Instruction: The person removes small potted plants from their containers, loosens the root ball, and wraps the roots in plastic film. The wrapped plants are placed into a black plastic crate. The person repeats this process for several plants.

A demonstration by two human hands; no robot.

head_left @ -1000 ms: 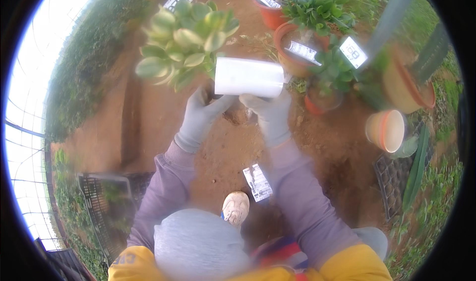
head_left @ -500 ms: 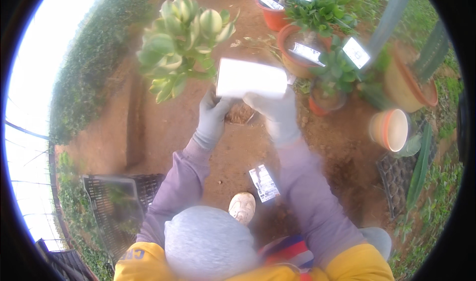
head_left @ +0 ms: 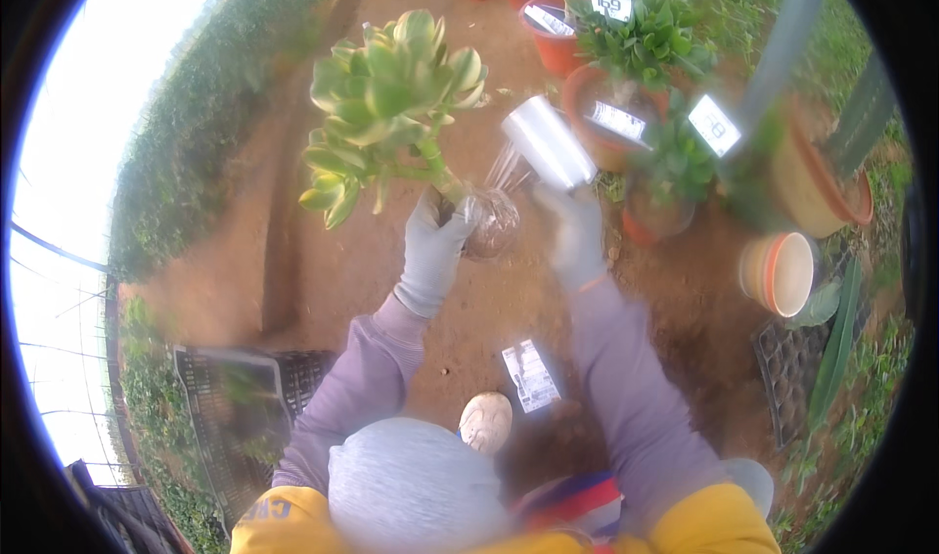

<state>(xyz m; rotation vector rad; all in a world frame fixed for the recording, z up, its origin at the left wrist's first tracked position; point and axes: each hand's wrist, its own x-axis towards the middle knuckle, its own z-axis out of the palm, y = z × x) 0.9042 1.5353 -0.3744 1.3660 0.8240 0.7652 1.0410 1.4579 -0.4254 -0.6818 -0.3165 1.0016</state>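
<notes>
My gloved left hand (head_left: 428,259) is closed around the lower stem of a variegated yellow-green succulent (head_left: 386,89), which tilts up to the left. At the stem's base, beside my fingers, a root ball (head_left: 495,223) shines with see-through plastic. From it, a stretched strip of film runs to a white roll of plastic film (head_left: 550,145). My gloved right hand (head_left: 574,236) grips the near end of this roll, right of the root ball; motion blurs the hand somewhat. Below, between my forearms, a white printed label sheet (head_left: 531,376) lies on the soil.
Terracotta pots with green plants and white tags, among them one pot (head_left: 554,50), line the right side. An orange-rimmed empty pot (head_left: 778,274) stands near a black cell tray (head_left: 787,378). A black crate (head_left: 235,407) sits at left. A shoe (head_left: 486,423) shows on the soil.
The film roll has swung from lying crosswise between both hands to slanting right in my right hand. My left hand now holds the stem, and film stretches between root ball and roll.
</notes>
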